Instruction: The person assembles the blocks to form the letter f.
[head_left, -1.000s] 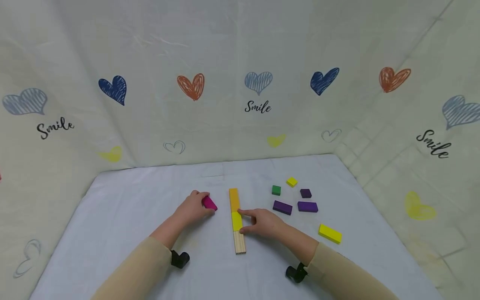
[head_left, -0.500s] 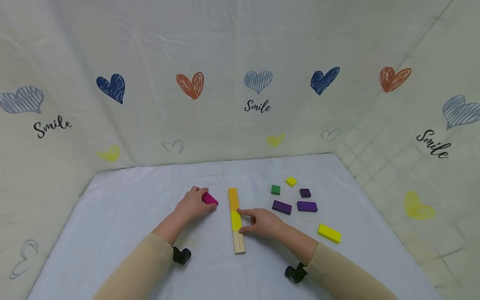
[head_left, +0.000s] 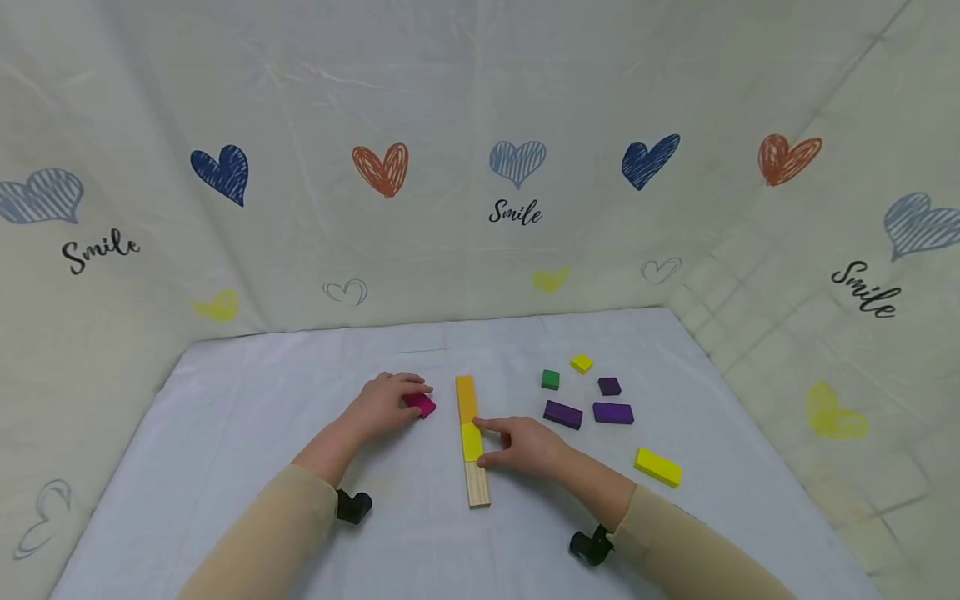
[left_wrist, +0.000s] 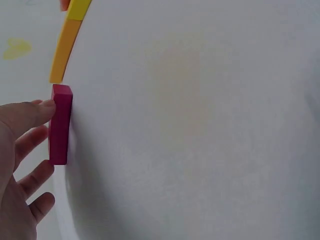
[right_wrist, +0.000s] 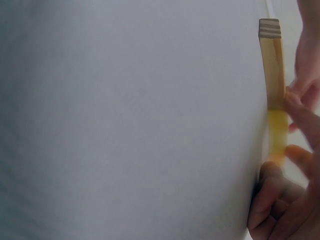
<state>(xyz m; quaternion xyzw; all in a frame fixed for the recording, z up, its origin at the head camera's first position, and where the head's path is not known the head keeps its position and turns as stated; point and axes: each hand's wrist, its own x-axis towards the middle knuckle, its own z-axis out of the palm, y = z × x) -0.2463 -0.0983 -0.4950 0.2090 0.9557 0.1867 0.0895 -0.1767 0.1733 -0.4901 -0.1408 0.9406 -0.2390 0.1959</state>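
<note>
My left hand (head_left: pixel 381 404) pinches a magenta block (head_left: pixel 421 404) just left of the row. In the left wrist view the thumb lies on one side of that block (left_wrist: pixel 61 125), fingers behind it. A straight row runs away from me: an orange block (head_left: pixel 467 398) at the far end, a yellow block (head_left: pixel 471 442) in the middle, a plain wooden block (head_left: pixel 477 485) nearest. From the right, my right hand (head_left: pixel 525 444) touches the row with index fingertip and thumb tip, spread to the yellow block's two ends. Its other fingers are curled underneath, as the right wrist view shows.
Right of the row lie a green block (head_left: pixel 551 380), a small yellow block (head_left: pixel 582 362), a small dark purple block (head_left: pixel 610 386) and two long purple blocks (head_left: pixel 563 414). A longer yellow block (head_left: pixel 658 467) is nearer the right forearm. White cloth (head_left: pixel 247 433) covers the table.
The magenta block has shifted slightly and sits flatter, and the left fingers have moved over its top. My right hand and the row keep their places.
</note>
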